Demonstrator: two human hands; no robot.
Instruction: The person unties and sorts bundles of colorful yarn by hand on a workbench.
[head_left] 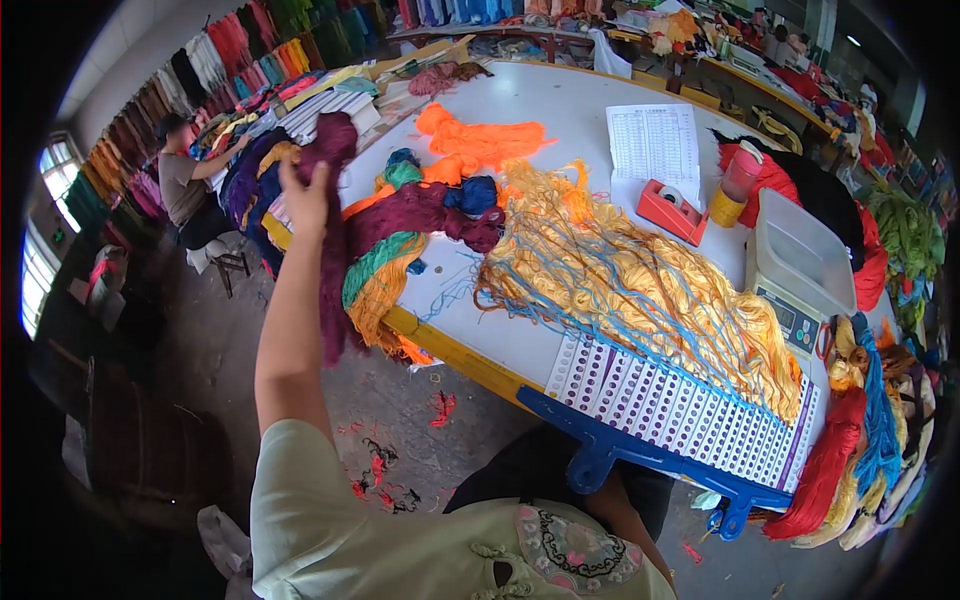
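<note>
My left hand (304, 198) is stretched out at the table's left edge, its fingers around a long maroon yarn skein (334, 255) that hangs down past the edge. More maroon yarn (400, 216) lies across the table beside it, over green yarn (380, 268) and golden-orange yarn (378, 308). Bright orange yarn (480, 138) and a dark blue bundle (474, 195) are close by. A big pale-yellow heap of yarn (630, 270), streaked with blue and brown strands, covers the middle. My right forearm (625, 520) goes down under the table edge; the hand is hidden.
A blue clamp-like bar (650, 450) runs along the near edge by a colour chart (680, 395). Right of the heap are a red tape dispenser (672, 212), a printed sheet (655, 150) and a scale with a plastic tub (800, 250). Another person (195, 175) sits at left.
</note>
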